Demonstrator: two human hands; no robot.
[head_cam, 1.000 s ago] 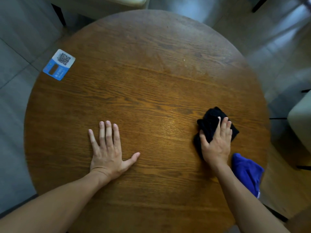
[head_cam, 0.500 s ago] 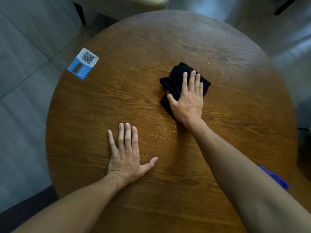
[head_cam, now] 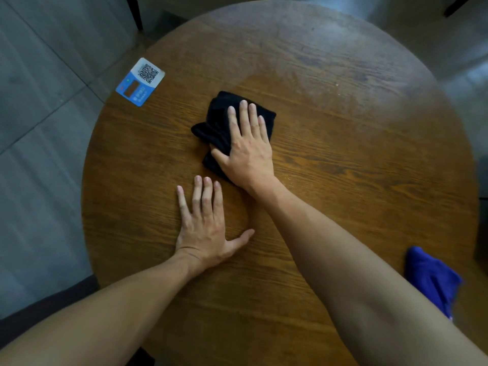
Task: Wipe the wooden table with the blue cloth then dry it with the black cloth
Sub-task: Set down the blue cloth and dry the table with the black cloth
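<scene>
My right hand (head_cam: 248, 151) presses flat, fingers spread, on the crumpled black cloth (head_cam: 219, 125) atop the round wooden counter (head_cam: 343, 159). My left hand (head_cam: 203, 228) lies open, palm down, holding nothing. The crumpled blue cloth (head_cam: 433, 278) sits at the counter's right edge.

left hand (head_cam: 204, 228) flat, fingers spread; right hand (head_cam: 247, 146) palm-down, forearm outstretched across the body

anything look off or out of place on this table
Two small things. The QR code card sits askew, overhanging the wooden table's far-left edge. The blue cloth lies bunched at the near-right rim. No spills or damage show.
</scene>
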